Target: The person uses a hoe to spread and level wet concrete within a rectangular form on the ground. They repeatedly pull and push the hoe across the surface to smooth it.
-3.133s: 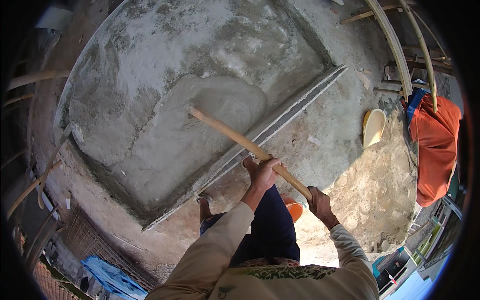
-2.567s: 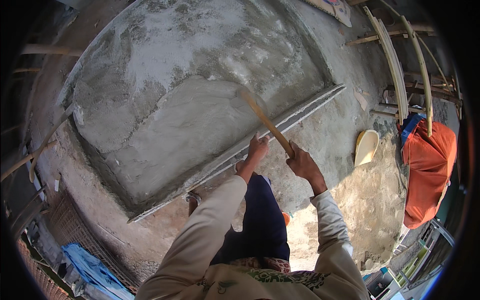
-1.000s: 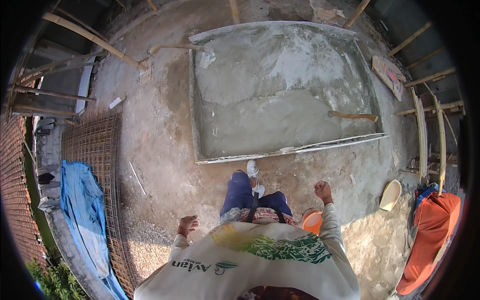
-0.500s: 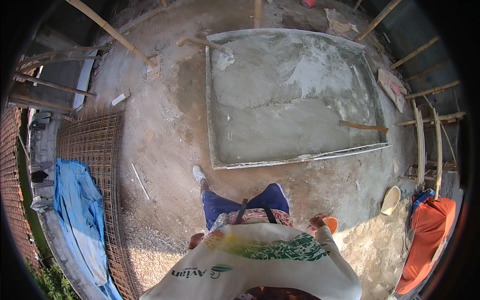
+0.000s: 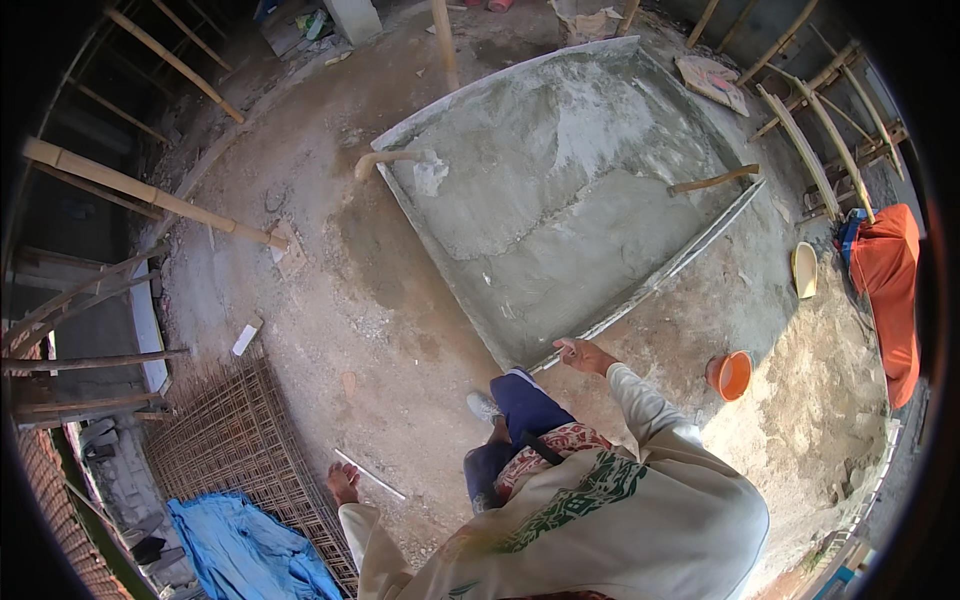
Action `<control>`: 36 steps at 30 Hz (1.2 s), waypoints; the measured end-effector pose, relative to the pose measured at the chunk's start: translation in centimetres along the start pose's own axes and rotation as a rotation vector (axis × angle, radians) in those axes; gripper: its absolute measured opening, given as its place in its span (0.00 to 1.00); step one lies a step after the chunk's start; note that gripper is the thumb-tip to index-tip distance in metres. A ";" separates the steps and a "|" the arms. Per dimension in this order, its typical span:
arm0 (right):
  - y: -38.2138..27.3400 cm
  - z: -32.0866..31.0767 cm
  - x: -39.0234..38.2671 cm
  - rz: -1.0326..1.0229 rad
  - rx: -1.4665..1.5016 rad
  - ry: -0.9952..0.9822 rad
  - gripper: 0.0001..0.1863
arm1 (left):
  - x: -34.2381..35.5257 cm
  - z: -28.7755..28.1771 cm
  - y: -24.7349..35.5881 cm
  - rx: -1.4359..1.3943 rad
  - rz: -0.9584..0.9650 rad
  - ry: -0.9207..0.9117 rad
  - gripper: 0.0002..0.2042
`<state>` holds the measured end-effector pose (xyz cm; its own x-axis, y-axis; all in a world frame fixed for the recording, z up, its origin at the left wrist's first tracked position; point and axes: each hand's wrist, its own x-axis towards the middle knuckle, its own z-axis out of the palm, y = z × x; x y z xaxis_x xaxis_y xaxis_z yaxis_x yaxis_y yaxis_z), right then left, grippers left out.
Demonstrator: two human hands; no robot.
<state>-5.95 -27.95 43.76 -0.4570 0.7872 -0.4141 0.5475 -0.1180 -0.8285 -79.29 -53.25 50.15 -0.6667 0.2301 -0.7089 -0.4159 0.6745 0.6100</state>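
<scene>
A low, wide mortar trough (image 5: 431,262) lies ahead of me, spread with wet grey mortar (image 5: 590,240). My right hand (image 5: 585,357) is out over its near corner, fingers stretched and nothing in them; whether it touches the rim I cannot tell. To the left, my left hand (image 5: 343,483) hangs away from my body with loosely parted fingers, empty, close to a thin white stick (image 5: 370,474) on the ground. An orange bucket (image 5: 733,377) stands right of my right arm. Two wooden handles, one at the far left (image 5: 392,158) and one at the right (image 5: 714,179), rest across the trough's edges.
Rusty steel mesh (image 5: 240,440) and a blue tarp (image 5: 250,545) lie at the left. Bamboo poles (image 5: 150,195) slant in at the upper left. A cream scoop-shaped container (image 5: 804,270), an orange cover (image 5: 887,300) and a sack (image 5: 712,83) sit at the right.
My body and view have turned left. My right hand has moved from beside the orange bucket to the trough's near corner, and my left hand has swung outward.
</scene>
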 end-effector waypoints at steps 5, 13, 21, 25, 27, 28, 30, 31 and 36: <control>-6.9 -0.9 6.0 0.332 0.241 -0.103 0.36 | 4.1 16.6 15.6 -0.221 0.095 -0.297 0.22; -22.5 -5.4 29.0 0.043 0.280 0.139 0.38 | 2.0 35.4 31.9 -0.075 0.195 -0.818 0.30; -37.6 -2.2 52.4 -0.027 0.149 0.707 0.38 | 6.4 51.2 45.4 0.033 0.150 -0.954 0.30; -44.0 -3.2 56.7 -0.048 0.104 0.588 0.35 | 14.2 60.0 53.4 0.135 0.029 -1.254 0.33; -41.7 -3.0 59.5 -0.049 0.018 0.659 0.35 | 16.0 66.8 51.6 0.184 -0.086 -1.464 0.35; -39.6 -2.4 60.5 -0.065 -0.026 0.752 0.35 | 16.9 70.7 50.4 0.233 -0.170 -1.510 0.34; -38.4 -1.5 61.5 -0.031 -0.062 0.744 0.37 | 19.2 78.0 50.5 0.362 -0.305 -1.523 0.33; -38.2 -1.6 60.2 0.052 -0.045 0.639 0.39 | 20.8 80.9 49.4 0.386 -0.314 -1.531 0.29; -32.9 6.6 52.3 0.260 0.043 0.812 0.46 | 29.0 90.8 41.3 0.826 -0.360 -1.201 0.07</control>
<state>-52.51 13.11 46.83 0.3325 0.9200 -0.2076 0.5311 -0.3646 -0.7649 -59.63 45.02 22.69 0.4534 0.1165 -0.8837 0.2872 0.9194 0.2686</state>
